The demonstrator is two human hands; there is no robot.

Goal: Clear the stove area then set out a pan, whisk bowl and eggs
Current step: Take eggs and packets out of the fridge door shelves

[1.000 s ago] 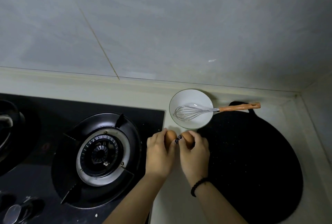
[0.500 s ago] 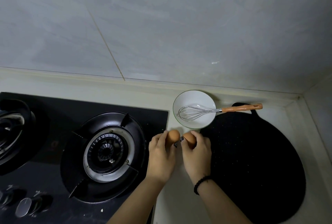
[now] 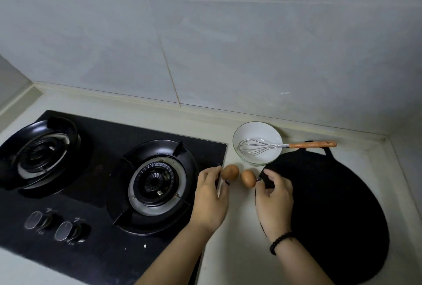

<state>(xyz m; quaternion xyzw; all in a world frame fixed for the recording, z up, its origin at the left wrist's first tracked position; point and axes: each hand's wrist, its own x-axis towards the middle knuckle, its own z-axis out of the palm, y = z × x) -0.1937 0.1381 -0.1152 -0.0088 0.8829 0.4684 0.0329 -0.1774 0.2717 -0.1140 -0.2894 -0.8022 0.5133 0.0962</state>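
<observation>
Two hands over a pale countertop (image 3: 230,234), neither gripping anything. Left hand (image 3: 211,202) loosely spread, fingers relaxed, fingertips just beside the left egg (image 3: 230,171); cannot tell whether touching it. Right hand (image 3: 274,198) likewise relaxed, fingers gently bent, thumb tip just beside the right egg (image 3: 248,178); contact unclear there too. Black beaded bracelet (image 3: 280,241) around the right wrist.

Between the two hands: both brown eggs lying on the counter, close together but apart from each other.

Just beyond the fingertips, away from the person: a white bowl (image 3: 257,133) standing on the counter near the wall. Inside it, a metal whisk (image 3: 262,147) lying tilted, wire head in the bowl, orange handle reaching out over the rim toward the right-hand side.

Under and outward of the right hand: a large flat black pan (image 3: 331,211) resting on the counter, its far edge near the bowl, a small loop handle at the far rim below the whisk handle.

Outward of the left hand: a black two-burner gas stove (image 3: 98,184) set into the counter. Nearer burner (image 3: 156,184) just beside the left hand, farther burner (image 3: 41,152) well apart. Two knobs (image 3: 52,227) at the stove's near edge, on the left hand's outer side.

Beyond everything: a grey tiled wall (image 3: 205,33) rising from the counter's back edge.
</observation>
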